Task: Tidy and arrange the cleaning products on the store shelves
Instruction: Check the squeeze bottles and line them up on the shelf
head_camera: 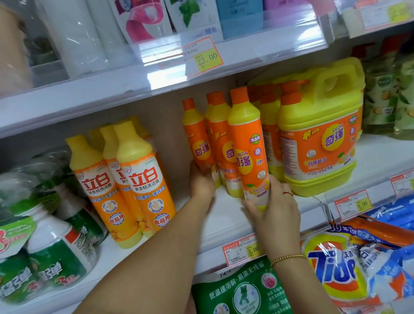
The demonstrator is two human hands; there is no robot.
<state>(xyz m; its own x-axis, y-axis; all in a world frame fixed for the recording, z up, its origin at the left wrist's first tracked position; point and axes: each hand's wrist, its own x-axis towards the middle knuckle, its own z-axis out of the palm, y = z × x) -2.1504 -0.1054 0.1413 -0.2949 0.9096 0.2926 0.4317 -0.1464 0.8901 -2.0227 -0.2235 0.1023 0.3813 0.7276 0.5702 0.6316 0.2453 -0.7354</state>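
- The front bottle (250, 153) is a slim one of yellow plastic with an orange label and an orange cap. It stands at the front of the white middle shelf (227, 216) and leans a little, its base close to the shelf edge.
- The right hand (277, 206) holds this bottle low down. Its fingers (276, 185) are wrapped on the right side and the thumb is closed on the left side of the base.
- The left hand (201, 182) grips the bottom of the leftmost bottle (197, 137), which is of the same kind. The fingers are curled around it, but they are a little blurred.
- One more of these bottles, the middle bottle (221, 143), stands between the two, touching them. Just to the right is the big yellow plastic jug (319, 142) with a handle.
- I judge each bottle to be full of liquid and of moderate weight. The wall is stiff but would give under a hard squeeze.
- The glossy label probably makes it slippery, so a full grip around the lower body is safer than a pinch at the cap.
- A tall, narrow bottle tips over easily and can knock its neighbours, so it should be put down flat on its base.
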